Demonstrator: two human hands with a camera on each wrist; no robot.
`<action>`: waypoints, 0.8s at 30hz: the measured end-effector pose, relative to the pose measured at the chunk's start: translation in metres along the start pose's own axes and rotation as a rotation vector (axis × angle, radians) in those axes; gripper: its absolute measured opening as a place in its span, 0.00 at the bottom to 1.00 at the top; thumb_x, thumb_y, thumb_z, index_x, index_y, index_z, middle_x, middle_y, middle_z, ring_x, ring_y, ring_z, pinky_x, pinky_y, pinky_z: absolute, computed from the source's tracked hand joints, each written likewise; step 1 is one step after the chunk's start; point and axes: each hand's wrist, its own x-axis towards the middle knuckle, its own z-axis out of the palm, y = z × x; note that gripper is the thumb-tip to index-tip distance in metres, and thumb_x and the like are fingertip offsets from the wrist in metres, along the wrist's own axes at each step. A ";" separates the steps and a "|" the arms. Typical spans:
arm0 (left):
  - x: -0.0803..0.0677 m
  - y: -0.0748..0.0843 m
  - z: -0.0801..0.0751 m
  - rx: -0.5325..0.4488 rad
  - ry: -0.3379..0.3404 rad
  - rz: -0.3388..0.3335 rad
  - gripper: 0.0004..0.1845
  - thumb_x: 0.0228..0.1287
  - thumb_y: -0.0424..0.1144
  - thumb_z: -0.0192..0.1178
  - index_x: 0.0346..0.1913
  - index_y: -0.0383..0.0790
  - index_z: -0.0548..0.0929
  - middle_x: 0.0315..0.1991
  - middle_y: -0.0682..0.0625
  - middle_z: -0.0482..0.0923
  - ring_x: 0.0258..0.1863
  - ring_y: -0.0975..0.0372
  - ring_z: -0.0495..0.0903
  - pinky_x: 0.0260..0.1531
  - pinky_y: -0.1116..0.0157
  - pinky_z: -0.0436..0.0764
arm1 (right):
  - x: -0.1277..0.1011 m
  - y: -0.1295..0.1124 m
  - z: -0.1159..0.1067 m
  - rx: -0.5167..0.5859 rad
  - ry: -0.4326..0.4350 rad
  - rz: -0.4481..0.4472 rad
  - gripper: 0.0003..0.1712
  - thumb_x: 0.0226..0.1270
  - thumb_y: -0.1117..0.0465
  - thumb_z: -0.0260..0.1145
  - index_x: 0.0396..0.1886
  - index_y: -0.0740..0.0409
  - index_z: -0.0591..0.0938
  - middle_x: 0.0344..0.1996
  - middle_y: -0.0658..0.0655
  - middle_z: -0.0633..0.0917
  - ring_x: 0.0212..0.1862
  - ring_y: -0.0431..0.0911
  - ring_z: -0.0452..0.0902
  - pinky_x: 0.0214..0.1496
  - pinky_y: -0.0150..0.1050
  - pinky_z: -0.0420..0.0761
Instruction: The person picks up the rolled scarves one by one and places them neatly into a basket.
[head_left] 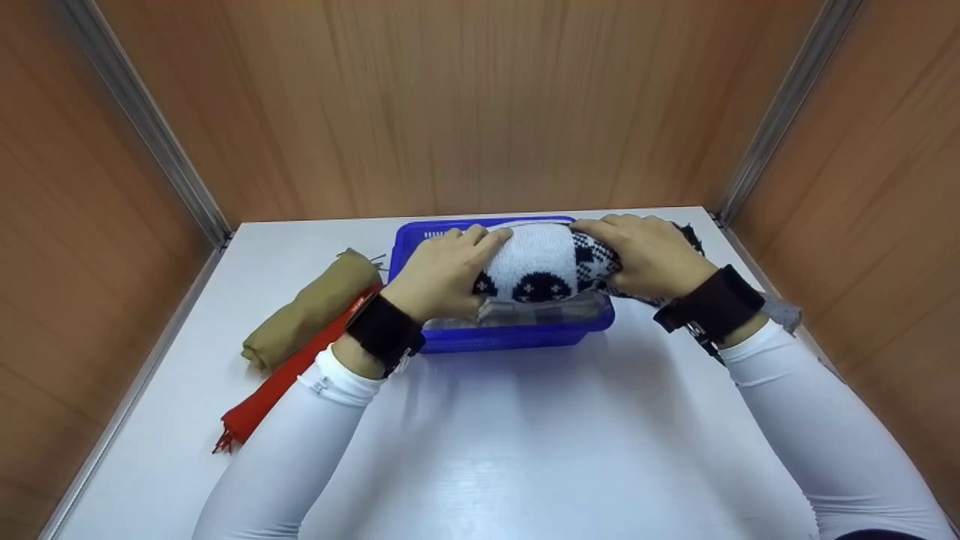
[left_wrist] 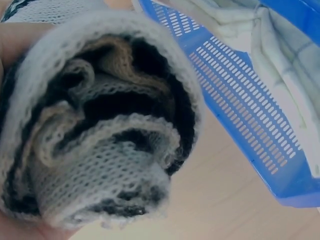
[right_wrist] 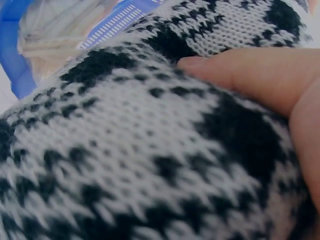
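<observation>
Both hands hold a rolled black-and-white knitted scarf (head_left: pixel 534 259) level over a blue plastic basket (head_left: pixel 502 339). My left hand (head_left: pixel 442 274) grips its left end, and my right hand (head_left: pixel 649 251) grips its right end with the thumb on the near side. In the left wrist view the roll's end (left_wrist: pixel 110 135) shows spiralled knit layers. The right wrist view shows the patterned knit (right_wrist: pixel 125 150) close up, with the right thumb (right_wrist: pixel 240 75) pressed along it. Pale folded cloth (left_wrist: pixel 290 75) lies inside the basket, partly hidden beneath the roll.
Left of the basket, a rolled olive scarf (head_left: pixel 311 307) and a rolled red scarf (head_left: pixel 262 401) with fringe lie side by side on the white table (head_left: pixel 480 450). Grey cloth (head_left: pixel 784 311) and a dark fringe (head_left: pixel 690 237) show around the right arm. Wooden panels enclose the table.
</observation>
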 end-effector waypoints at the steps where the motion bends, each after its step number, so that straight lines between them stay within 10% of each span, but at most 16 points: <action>1: 0.000 -0.001 0.000 0.003 -0.006 -0.005 0.53 0.53 0.47 0.81 0.82 0.43 0.68 0.59 0.41 0.82 0.47 0.45 0.84 0.45 0.46 0.88 | 0.001 0.000 0.000 0.000 0.000 -0.001 0.51 0.51 0.68 0.80 0.79 0.47 0.76 0.61 0.64 0.88 0.56 0.65 0.87 0.52 0.67 0.86; 24: -0.007 -0.023 -0.002 0.004 -0.029 -0.049 0.49 0.54 0.41 0.78 0.81 0.43 0.69 0.63 0.39 0.82 0.53 0.41 0.85 0.51 0.43 0.87 | 0.027 -0.010 0.009 0.009 -0.043 0.021 0.51 0.53 0.70 0.77 0.79 0.47 0.75 0.67 0.63 0.85 0.60 0.67 0.85 0.58 0.66 0.85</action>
